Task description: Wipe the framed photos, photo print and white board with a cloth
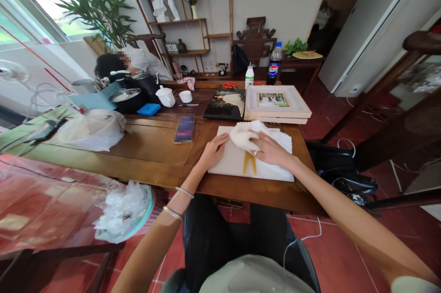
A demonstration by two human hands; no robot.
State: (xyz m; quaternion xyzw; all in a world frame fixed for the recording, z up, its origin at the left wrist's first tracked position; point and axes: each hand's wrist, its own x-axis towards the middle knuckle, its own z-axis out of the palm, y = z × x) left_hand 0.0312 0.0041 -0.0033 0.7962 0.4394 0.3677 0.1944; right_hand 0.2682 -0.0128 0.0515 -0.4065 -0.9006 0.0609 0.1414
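Note:
A white flat board [237,164] lies on the wooden table [151,146] in front of me, with a short yellow strip [249,163] on its near part. My left hand [214,148] rests flat on the board's left edge, fingers stretched out. My right hand [270,148] presses a crumpled white cloth [244,136] onto the board, fingers curled over the cloth. A thin white sheet [284,141] shows under the cloth at the board's right side.
Beyond the board lie a dark picture [225,102] and stacked white picture frames [277,104]. A phone [185,128] lies to the left. Pots, cups, a plastic bag, a cola bottle [274,70] and a white bottle crowd the far side. A basket with plastic [126,210] stands by my left knee.

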